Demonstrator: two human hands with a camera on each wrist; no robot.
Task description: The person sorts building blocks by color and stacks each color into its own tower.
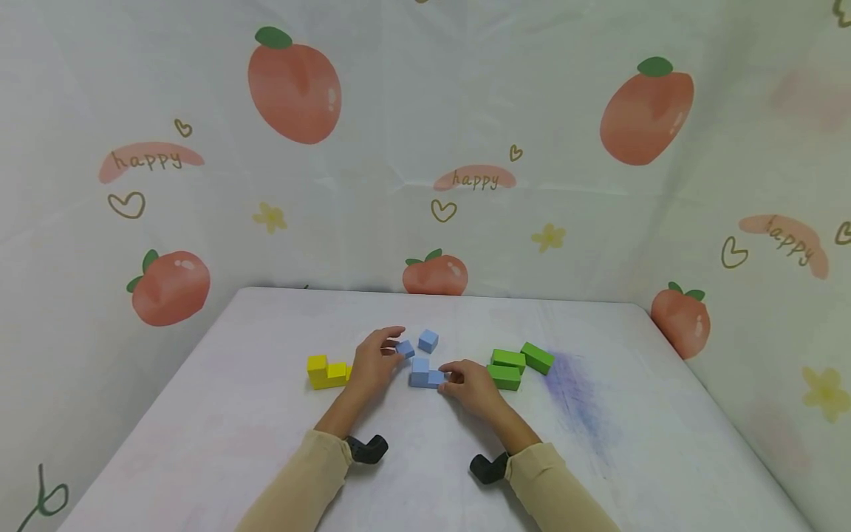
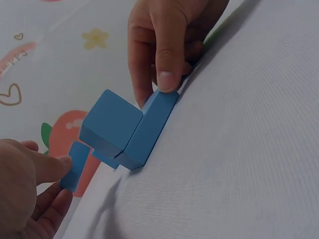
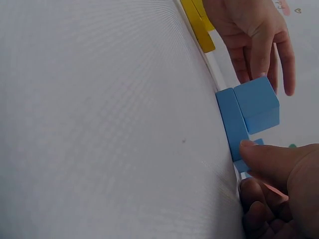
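Note:
My left hand (image 1: 374, 358) pinches a small blue block (image 2: 76, 167) between thumb and fingers, off to the left of a blue stack. That stack is a long blue block (image 2: 153, 130) lying on the table with a blue cube (image 2: 112, 122) on its left end. At the long block's right end, my right hand (image 1: 470, 384) grips it, thumb on the near side and fingers behind, as the right wrist view also shows. Behind the stack lies another loose blue cube (image 1: 428, 340), apart from both hands.
Yellow blocks (image 1: 327, 374) stand left of my left hand, partly hidden by it, with one raised at the left end. Several green blocks (image 1: 505, 377) lie just right of my right hand. A patterned cloth (image 1: 372, 222) hangs behind the white table (image 1: 219, 414).

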